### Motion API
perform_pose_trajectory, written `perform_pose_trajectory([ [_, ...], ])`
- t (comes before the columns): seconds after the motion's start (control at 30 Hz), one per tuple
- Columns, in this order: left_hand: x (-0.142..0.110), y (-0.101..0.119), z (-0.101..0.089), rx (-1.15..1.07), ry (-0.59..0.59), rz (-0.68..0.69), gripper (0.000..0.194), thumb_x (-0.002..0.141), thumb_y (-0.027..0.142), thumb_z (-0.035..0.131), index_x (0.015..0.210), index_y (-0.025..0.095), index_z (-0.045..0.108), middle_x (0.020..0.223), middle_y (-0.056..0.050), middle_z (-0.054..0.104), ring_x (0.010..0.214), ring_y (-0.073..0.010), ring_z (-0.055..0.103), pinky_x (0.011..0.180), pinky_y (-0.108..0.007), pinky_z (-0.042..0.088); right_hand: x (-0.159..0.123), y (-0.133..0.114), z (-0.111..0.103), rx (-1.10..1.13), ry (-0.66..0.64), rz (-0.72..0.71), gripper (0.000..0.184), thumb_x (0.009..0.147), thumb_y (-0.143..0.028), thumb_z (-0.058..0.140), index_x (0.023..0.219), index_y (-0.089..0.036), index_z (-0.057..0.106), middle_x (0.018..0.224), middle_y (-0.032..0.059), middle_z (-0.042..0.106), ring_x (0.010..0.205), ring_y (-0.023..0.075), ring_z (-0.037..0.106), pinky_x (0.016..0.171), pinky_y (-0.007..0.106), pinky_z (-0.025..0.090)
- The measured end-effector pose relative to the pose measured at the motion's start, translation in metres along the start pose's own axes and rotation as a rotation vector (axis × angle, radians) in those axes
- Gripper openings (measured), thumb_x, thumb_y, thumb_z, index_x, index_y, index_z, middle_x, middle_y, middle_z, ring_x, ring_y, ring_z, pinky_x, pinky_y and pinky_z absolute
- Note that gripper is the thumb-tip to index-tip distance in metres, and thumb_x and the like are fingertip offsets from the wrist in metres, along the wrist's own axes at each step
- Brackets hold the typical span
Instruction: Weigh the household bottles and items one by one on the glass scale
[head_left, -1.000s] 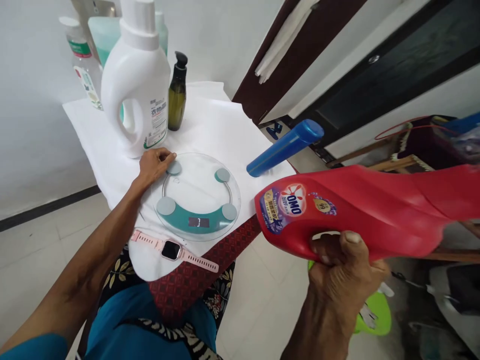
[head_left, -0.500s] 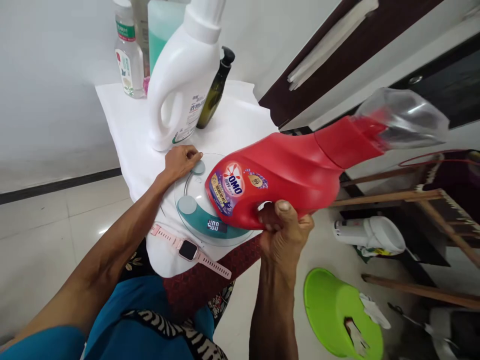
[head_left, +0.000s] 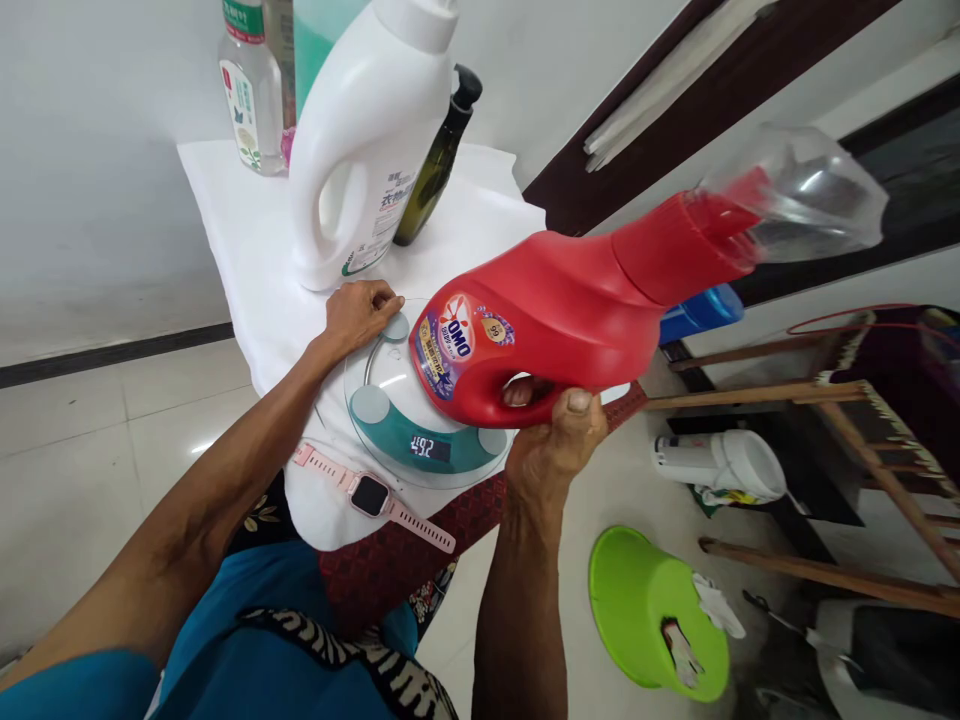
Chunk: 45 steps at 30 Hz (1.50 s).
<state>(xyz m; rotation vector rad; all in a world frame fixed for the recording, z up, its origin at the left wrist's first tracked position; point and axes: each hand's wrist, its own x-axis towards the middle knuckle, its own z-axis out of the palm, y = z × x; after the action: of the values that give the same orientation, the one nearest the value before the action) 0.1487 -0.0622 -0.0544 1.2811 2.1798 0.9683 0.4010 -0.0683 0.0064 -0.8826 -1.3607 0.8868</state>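
Note:
My right hand (head_left: 559,435) is closed round the handle of a red OMO laundry detergent bottle (head_left: 540,310), with the thumb along its outside. A clear plastic piece (head_left: 817,195) covers the bottle's red cap. The bottle's base appears to rest on a round glass weighing scale (head_left: 390,452) with teal trim and lit digits. At the scale's far left edge, my left hand (head_left: 361,312) has its fingers curled and pinched on the rim beside a round pad. A pink-strapped smartwatch (head_left: 371,495) lies in front of the scale.
A white cloth (head_left: 232,225) covers the table. Behind the scale stand a white detergent bottle (head_left: 375,120), a dark green pump bottle (head_left: 431,185) and a clear bottle (head_left: 251,100). On the floor at right are a green basin (head_left: 622,610), a white bucket (head_left: 720,465) and a wooden frame (head_left: 757,395).
The red bottle has shifted slightly left and down onto the scale, with my right hand still on its handle. The scale's digits have changed from zeros. My left hand stays at the rim.

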Motion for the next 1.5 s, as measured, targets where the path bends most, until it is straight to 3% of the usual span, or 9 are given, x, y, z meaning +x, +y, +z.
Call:
perform_pose_trajectory([
  [0.1, 0.000, -0.001, 0.000, -0.018, -0.003, 0.000, 0.029, 0.101, 0.040, 0.068, 0.106, 0.021, 0.089, 0.103, -0.008, 0.085, 0.098, -0.0281, 0.074, 0.089, -0.038, 0.053, -0.003, 0.012, -0.025, -0.060, 0.148, -0.024, 0.062, 0.086, -0.087, 0.070, 0.090, -0.025, 0.065, 0.079, -0.0036, 0.063, 0.071, 0.0149, 0.061, 0.068, 0.029, 0.051],
  [0.2, 0.000, -0.001, 0.000, -0.024, -0.003, 0.002, 0.029, 0.100, 0.040, 0.068, 0.107, 0.020, 0.089, 0.103, -0.009, 0.085, 0.098, -0.0283, 0.073, 0.091, -0.039, 0.053, -0.018, 0.027, -0.057, -0.100, 0.286, 0.133, 0.064, 0.089, -0.087, 0.066, 0.091, -0.023, 0.065, 0.074, -0.0039, 0.065, 0.067, 0.0148, 0.063, 0.065, 0.028, 0.052],
  [0.4, 0.000, 0.001, 0.000, -0.018, -0.008, 0.001, 0.030, 0.101, 0.039, 0.068, 0.110, 0.019, 0.089, 0.107, -0.011, 0.085, 0.099, -0.0283, 0.073, 0.093, -0.040, 0.053, -0.057, 0.040, -0.093, -0.238, 0.295, 0.319, 0.055, 0.092, -0.075, 0.077, 0.085, -0.021, 0.065, 0.064, -0.0046, 0.065, 0.058, 0.0130, 0.056, 0.061, 0.028, 0.048],
  [0.5, 0.001, 0.001, 0.000, -0.008, -0.006, 0.000, 0.031, 0.101, 0.039, 0.067, 0.112, 0.019, 0.089, 0.107, -0.011, 0.085, 0.098, -0.0282, 0.072, 0.093, -0.041, 0.053, -0.055, 0.033, -0.083, -0.225, 0.289, 0.265, 0.051, 0.092, -0.071, 0.076, 0.094, -0.022, 0.066, 0.073, -0.0039, 0.068, 0.065, 0.0145, 0.062, 0.065, 0.029, 0.051],
  [0.7, 0.001, 0.001, -0.001, -0.005, 0.003, -0.004, 0.030, 0.101, 0.039, 0.067, 0.110, 0.019, 0.089, 0.107, -0.010, 0.086, 0.097, -0.0281, 0.072, 0.091, -0.040, 0.053, -0.033, 0.000, -0.028, -0.116, 0.107, 0.034, 0.054, 0.089, -0.071, 0.077, 0.116, -0.024, 0.070, 0.105, 0.0018, 0.072, 0.098, 0.0213, 0.071, 0.084, 0.035, 0.057],
  [0.87, 0.001, 0.001, -0.001, -0.011, -0.005, 0.001, 0.030, 0.101, 0.039, 0.067, 0.109, 0.019, 0.089, 0.107, -0.011, 0.085, 0.098, -0.0287, 0.073, 0.093, -0.041, 0.054, -0.022, -0.014, 0.002, -0.051, 0.014, 0.064, 0.039, 0.096, -0.063, 0.077, 0.094, -0.025, 0.069, 0.084, -0.0002, 0.069, 0.080, 0.0194, 0.065, 0.078, 0.035, 0.055],
  [1.03, 0.001, 0.000, 0.001, -0.014, -0.007, 0.004, 0.030, 0.101, 0.040, 0.067, 0.107, 0.020, 0.088, 0.107, -0.010, 0.086, 0.098, -0.0286, 0.073, 0.092, -0.041, 0.054, -0.002, -0.015, 0.007, 0.009, -0.039, 0.098, 0.060, 0.087, -0.072, 0.083, 0.066, -0.026, 0.051, 0.055, -0.0079, 0.044, 0.050, 0.0115, 0.042, 0.052, 0.028, 0.039],
  [1.3, 0.001, 0.001, 0.001, -0.009, -0.013, -0.009, 0.029, 0.102, 0.039, 0.068, 0.108, 0.020, 0.089, 0.104, -0.009, 0.086, 0.098, -0.0285, 0.074, 0.089, -0.039, 0.052, 0.021, -0.015, 0.015, 0.115, 0.073, 0.078, 0.061, 0.084, -0.068, 0.085, 0.062, -0.028, 0.044, 0.052, -0.0110, 0.029, 0.042, 0.0081, 0.021, 0.037, 0.026, 0.023],
  [1.5, -0.001, 0.001, 0.000, -0.029, -0.009, -0.010, 0.024, 0.103, 0.040, 0.069, 0.103, 0.024, 0.087, 0.101, -0.008, 0.085, 0.096, -0.0287, 0.075, 0.088, -0.040, 0.053, 0.067, -0.011, 0.020, 0.146, 0.188, -0.014, 0.066, 0.083, -0.072, 0.086, 0.066, -0.028, 0.041, 0.056, -0.0092, 0.030, 0.042, 0.0081, 0.022, 0.034, 0.026, 0.021],
])
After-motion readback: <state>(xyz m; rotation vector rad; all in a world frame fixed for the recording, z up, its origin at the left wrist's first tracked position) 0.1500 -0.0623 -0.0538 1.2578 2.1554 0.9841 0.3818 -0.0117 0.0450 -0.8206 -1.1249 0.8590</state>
